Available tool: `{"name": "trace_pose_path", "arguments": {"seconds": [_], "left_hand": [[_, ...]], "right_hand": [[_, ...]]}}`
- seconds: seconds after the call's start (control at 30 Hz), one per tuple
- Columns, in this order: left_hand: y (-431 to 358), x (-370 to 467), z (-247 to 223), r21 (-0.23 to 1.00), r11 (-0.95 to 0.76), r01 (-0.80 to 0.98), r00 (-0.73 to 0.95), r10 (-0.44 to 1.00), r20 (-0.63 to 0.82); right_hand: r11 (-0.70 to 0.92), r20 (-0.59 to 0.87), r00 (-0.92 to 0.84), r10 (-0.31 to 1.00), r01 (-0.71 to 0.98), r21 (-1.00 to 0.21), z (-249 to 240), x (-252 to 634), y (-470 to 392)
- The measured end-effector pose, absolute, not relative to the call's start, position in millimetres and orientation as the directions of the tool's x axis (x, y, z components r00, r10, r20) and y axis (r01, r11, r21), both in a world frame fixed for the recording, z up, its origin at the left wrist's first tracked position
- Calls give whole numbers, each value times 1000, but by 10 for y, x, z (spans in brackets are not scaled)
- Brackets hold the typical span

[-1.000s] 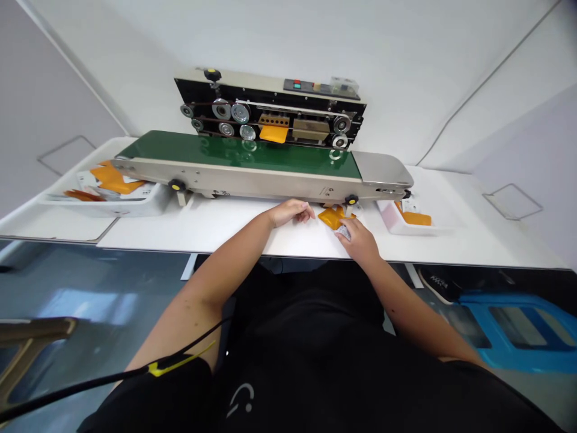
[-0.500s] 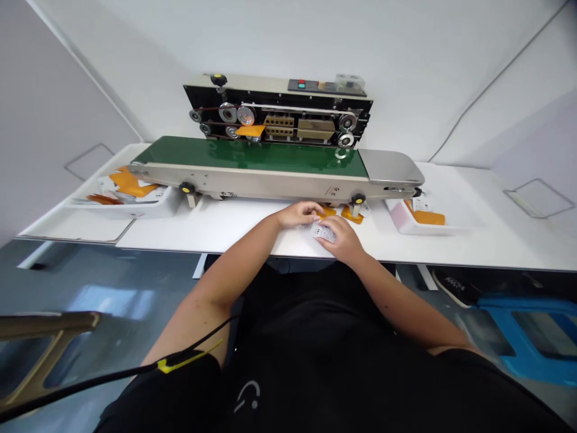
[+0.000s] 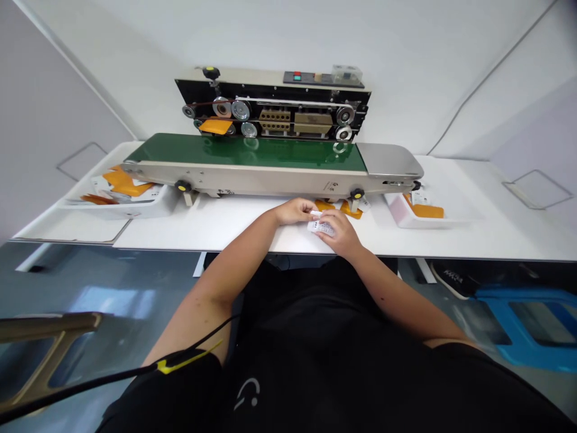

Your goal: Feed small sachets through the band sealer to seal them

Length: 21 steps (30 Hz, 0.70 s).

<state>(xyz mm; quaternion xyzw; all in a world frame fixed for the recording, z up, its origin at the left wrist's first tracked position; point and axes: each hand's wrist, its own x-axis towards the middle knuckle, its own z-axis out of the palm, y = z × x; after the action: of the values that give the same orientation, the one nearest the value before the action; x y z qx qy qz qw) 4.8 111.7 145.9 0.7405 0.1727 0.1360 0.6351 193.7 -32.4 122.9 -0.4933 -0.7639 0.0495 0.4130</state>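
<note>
A small white packet (image 3: pixel 325 228) with black print is held between my two hands above the table's front part. My left hand (image 3: pixel 294 212) pinches its upper left edge between thumb and fingers. Curled round its right side is my right hand (image 3: pixel 343 233), which covers part of the print. Just behind my hands, an orange packet (image 3: pixel 351 209) lies on the table under the conveyor's edge. Another orange packet (image 3: pixel 216 125) sticks out flat from the rollers at the left of the band sealer (image 3: pixel 311 99).
A green conveyor belt (image 3: pixel 193 150) runs across behind my hands. At the left stands a white bin (image 3: pixel 148 208) of orange and white packets; a smaller white bin (image 3: pixel 406 221) with packets is at the right. A blue stool (image 3: pixel 500 349) is at the lower right.
The orange packet in the sealer has travelled left along the rollers. In my hands the white packet has turned slightly, and more of its white upper edge shows.
</note>
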Motion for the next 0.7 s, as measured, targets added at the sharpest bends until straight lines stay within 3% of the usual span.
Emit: {"name": "trace_pose_path", "arguments": {"seconds": [0.13,0.2,0.4,0.7], "left_hand": [[1151,43,1419,999,-38,16,871,491,4],[1164,56,1391,1000,0,-11,863,505,9],[1162,78,1360,1000,30,-3,866,500,-13],[1147,91,1349,999,38,-19,854,521,-3]], "right_hand": [[495,627,-77,775,691,-527,1218,1937,-330],[453,621,32,783,654,-605,1191,1945,-326],[213,366,306,879,435,-875,1050,1998,-226],[121,169,248,954,198,-973,1052,1981,-213]]}}
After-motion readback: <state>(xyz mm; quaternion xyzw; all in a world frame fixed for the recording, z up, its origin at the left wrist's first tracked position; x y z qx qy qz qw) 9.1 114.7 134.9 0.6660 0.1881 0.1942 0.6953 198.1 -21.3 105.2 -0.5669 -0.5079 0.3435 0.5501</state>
